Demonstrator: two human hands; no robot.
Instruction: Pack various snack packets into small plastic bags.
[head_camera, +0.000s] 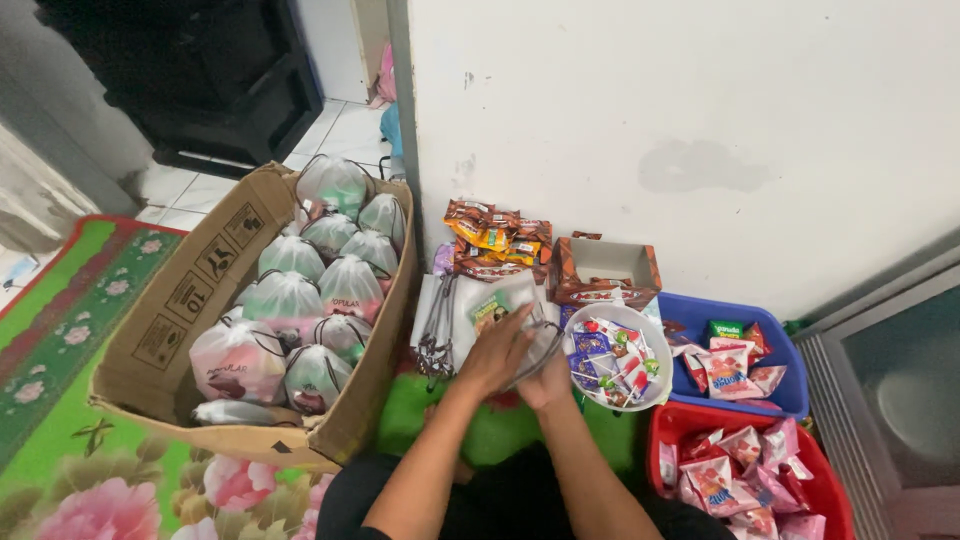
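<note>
Both my hands meet over a translucent white drawstring pouch (497, 303) that lies on a stack of the same pouches in front of me. My left hand (493, 352) is pushed into or over the pouch's mouth, where a green snack packet shows through. My right hand (545, 375) grips the pouch's edge and its dark cord right beside a round white bowl (651, 385) of small wrapped sweets.
A cardboard box (175, 305) at my left holds several filled pouches. Loose brown snack packets (497, 238) and a small open carton (605, 266) lie by the white wall. A blue tub (790, 395) and a red tub (835, 495) of pink packets stand at right. Green floral mat underneath.
</note>
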